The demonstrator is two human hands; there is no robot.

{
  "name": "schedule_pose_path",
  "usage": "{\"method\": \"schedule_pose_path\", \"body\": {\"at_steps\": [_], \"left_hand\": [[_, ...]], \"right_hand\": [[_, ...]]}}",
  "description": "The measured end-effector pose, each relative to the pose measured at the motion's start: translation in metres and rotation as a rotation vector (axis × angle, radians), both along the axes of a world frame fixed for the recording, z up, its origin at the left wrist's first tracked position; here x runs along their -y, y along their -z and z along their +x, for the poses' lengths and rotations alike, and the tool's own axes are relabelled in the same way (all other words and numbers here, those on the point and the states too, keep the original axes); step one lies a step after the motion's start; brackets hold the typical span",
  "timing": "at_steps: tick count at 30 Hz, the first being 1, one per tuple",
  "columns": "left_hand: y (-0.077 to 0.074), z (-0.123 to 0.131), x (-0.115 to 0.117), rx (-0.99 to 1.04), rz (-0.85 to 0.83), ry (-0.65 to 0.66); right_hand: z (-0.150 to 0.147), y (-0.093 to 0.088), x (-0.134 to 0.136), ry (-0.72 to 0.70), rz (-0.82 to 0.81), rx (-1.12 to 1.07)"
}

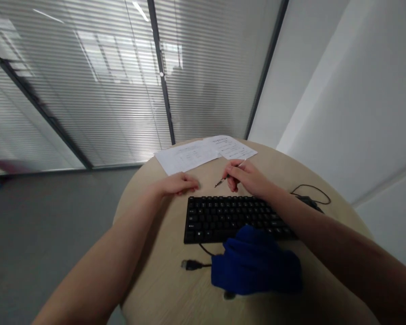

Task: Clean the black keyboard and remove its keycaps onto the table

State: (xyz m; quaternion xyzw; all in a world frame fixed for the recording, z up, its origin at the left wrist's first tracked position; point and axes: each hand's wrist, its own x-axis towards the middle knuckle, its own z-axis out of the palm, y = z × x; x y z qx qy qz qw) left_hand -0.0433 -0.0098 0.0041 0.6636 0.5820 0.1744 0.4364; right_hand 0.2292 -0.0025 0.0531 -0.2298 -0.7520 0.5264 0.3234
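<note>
A crumpled blue cloth point(255, 264) covers part of a black rectangular keyboard point(219, 216). Beyond, the left hand point(179, 184) lies loosely open on the round pale wooden table point(152, 289); the right hand point(243, 174) grips a slim pen point(219, 182) near white printed sheets point(189, 158).

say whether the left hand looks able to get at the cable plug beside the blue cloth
Probably yes: the left hand appears to hold nothing, and the cable plug lies uncovered on the table, though the hand would likely have to draw back past the keyboard.
</note>
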Motion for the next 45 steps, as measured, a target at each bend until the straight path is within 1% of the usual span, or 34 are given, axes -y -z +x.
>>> {"method": "schedule_pose_path", "body": {"at_steps": [2,3,6,9,11,14,18,23,27,33,40,45], "left_hand": [[0.002,-0.005,0.006,0.048,-0.083,0.102],[0.001,-0.008,0.009,0.071,-0.113,0.137],[-0.003,-0.016,0.013,0.096,-0.198,0.197],[-0.007,-0.02,0.015,0.082,-0.31,0.237],[-0.009,-0.019,0.016,0.084,-0.342,0.246],[-0.009,-0.016,0.016,0.077,-0.352,0.251],[-0.006,-0.015,0.014,0.085,-0.368,0.238],[0.002,-0.018,0.014,0.1,-0.371,0.182],[0.003,-0.019,0.014,0.092,-0.358,0.155],[0.001,-0.017,0.016,0.082,-0.352,0.152],[-0.002,-0.014,0.015,0.048,-0.351,0.16],[0.001,-0.014,0.013,0.054,-0.348,0.176]], "right_hand": [[-0.027,0.0,0.001,-0.091,0.022,0.014],[-0.04,0.003,0.001,-0.117,0.023,0.023],[-0.065,0.021,0.002,-0.127,-0.003,0.079],[-0.073,0.046,0.0,-0.098,-0.004,0.118],[-0.071,0.059,-0.002,-0.07,0.025,0.111],[-0.065,0.068,-0.003,-0.023,0.047,0.09],[-0.062,0.07,-0.004,-0.001,0.07,0.09],[-0.062,0.074,-0.006,-0.055,0.129,0.148],[-0.061,0.074,-0.005,-0.075,0.156,0.169],[-0.062,0.07,-0.003,-0.111,0.157,0.186],[-0.064,0.064,-0.001,-0.129,0.274,0.269],[-0.069,0.056,0.002,-0.14,0.318,0.291]]}}
